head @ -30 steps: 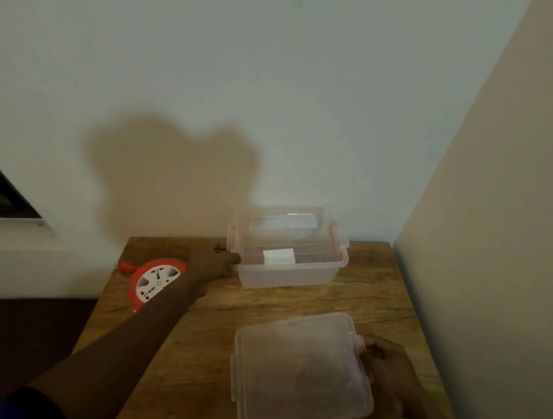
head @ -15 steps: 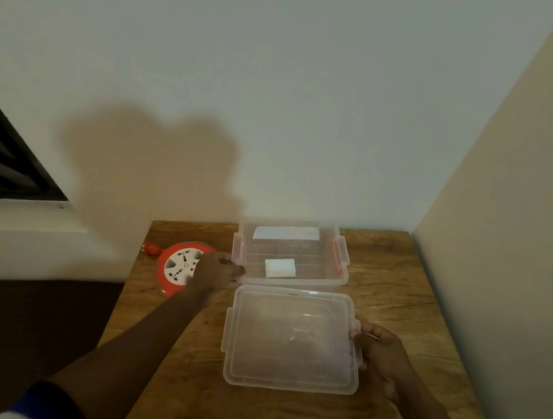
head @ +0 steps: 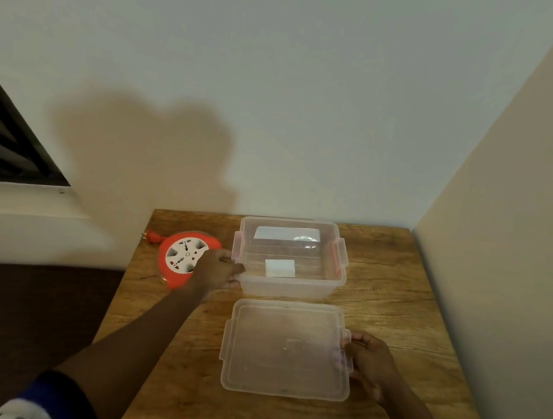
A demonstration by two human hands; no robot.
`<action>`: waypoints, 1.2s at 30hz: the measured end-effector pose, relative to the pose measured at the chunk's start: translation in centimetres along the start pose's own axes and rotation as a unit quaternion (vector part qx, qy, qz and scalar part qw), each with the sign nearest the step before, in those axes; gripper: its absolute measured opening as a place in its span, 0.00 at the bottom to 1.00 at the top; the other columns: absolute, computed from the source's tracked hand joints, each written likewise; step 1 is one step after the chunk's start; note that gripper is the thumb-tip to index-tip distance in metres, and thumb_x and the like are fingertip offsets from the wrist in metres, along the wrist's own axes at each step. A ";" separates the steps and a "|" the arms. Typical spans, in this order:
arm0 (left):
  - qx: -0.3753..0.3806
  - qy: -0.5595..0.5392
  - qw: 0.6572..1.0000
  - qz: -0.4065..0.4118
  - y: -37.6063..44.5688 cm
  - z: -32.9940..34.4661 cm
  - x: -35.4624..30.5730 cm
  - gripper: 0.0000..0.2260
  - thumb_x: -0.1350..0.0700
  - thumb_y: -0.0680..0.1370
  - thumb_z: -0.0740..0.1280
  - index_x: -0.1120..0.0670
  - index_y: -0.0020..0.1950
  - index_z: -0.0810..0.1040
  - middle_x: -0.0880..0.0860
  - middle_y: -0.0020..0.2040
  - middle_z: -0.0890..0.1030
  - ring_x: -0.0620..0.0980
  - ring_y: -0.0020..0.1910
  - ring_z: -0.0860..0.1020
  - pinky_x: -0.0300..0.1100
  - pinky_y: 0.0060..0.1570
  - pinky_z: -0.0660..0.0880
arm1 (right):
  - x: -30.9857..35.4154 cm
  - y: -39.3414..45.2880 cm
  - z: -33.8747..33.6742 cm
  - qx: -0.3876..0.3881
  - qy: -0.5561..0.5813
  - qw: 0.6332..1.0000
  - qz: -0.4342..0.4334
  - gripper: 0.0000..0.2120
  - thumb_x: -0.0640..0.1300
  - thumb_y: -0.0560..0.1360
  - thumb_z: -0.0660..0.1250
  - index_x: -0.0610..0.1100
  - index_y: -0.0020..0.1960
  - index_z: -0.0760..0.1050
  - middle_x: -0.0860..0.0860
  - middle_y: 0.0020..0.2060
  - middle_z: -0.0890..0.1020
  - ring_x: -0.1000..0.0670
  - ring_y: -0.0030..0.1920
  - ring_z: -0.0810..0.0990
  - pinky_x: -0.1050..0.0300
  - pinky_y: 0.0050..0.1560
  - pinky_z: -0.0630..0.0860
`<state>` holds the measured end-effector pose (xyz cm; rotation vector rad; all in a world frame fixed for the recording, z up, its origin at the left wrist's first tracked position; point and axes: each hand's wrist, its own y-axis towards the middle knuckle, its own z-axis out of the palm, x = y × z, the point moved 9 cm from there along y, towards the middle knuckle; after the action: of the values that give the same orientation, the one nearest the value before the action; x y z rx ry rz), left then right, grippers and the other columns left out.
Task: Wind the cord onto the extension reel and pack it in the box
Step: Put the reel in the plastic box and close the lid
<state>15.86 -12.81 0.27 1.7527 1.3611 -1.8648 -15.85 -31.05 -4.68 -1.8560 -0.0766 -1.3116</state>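
Note:
A clear plastic box (head: 338,278) stands open at the back of the wooden table, with red clips on its sides. Its clear lid (head: 287,348) lies flat on the table in front of it. An orange extension reel (head: 180,255) with a white socket face lies left of the box, its cord wound in and an orange plug sticking out at its far left. My left hand (head: 216,271) grips the box's left wall, partly covering the reel. My right hand (head: 368,361) holds the lid's right edge.
The wooden table (head: 396,292) sits in a corner, with a wall behind and a wall close on the right. A white label lies inside the box on its floor. A dark window frame (head: 0,143) is at the left. Dark floor lies left of the table.
The lid has come down flat onto the table in front of the box, squared up with it. My view has tilted down; both hands keep their holds.

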 end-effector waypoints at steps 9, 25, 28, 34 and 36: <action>-0.011 -0.031 0.999 0.008 -0.9 -0.2 0.0 0.07 0.66 0.78 0.72 0.59 0.55 0.79 0.58 0.55 0.82 0.56 0.49 0.85 0.39 0.35 0.85 | 1.7 1.3 -0.3 -0.080 -0.244 0.962 -0.093 0.05 0.41 0.74 0.69 0.48 0.41 0.80 0.53 0.37 0.84 0.52 0.38 0.83 0.50 0.37 0.83; -0.172 -0.025 0.983 0.060 -0.7 -7.4 -0.6 0.08 0.56 0.83 0.66 0.58 0.55 0.83 0.55 0.47 0.86 0.56 0.49 0.85 0.44 0.39 0.82 | 5.7 -1.3 8.0 0.004 -0.387 0.882 -0.268 0.09 0.42 0.74 0.68 0.56 0.48 0.75 0.57 0.42 0.78 0.58 0.40 0.76 0.66 0.39 0.73; -0.191 0.015 0.977 0.097 -0.3 -10.4 -2.0 0.06 0.58 0.83 0.67 0.55 0.50 0.84 0.56 0.48 0.86 0.61 0.52 0.85 0.49 0.45 0.82 | 6.2 -2.7 14.1 0.116 -0.381 0.871 -0.289 0.08 0.45 0.75 0.68 0.56 0.52 0.77 0.60 0.44 0.79 0.61 0.42 0.78 0.67 0.42 0.76; -0.202 0.237 0.940 0.138 1.4 -14.5 -5.5 0.14 0.53 0.82 0.69 0.61 0.63 0.81 0.59 0.60 0.84 0.53 0.54 0.81 0.34 0.42 0.78 | 6.4 -3.2 25.5 0.255 -0.321 0.887 -0.211 0.18 0.49 0.73 0.69 0.53 0.62 0.74 0.59 0.51 0.77 0.58 0.47 0.78 0.66 0.42 0.76; -0.170 0.292 0.934 0.117 2.8 -14.8 -5.5 0.15 0.54 0.82 0.67 0.62 0.64 0.80 0.61 0.64 0.82 0.60 0.61 0.80 0.44 0.54 0.76 | 6.7 -2.7 28.3 0.262 -0.277 0.909 -0.171 0.13 0.49 0.71 0.70 0.55 0.55 0.73 0.61 0.49 0.76 0.57 0.48 0.78 0.64 0.42 0.75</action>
<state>28.88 -5.59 6.09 2.2390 1.4595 -0.9382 7.09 -13.41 -0.53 -1.7144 -0.9957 -0.8164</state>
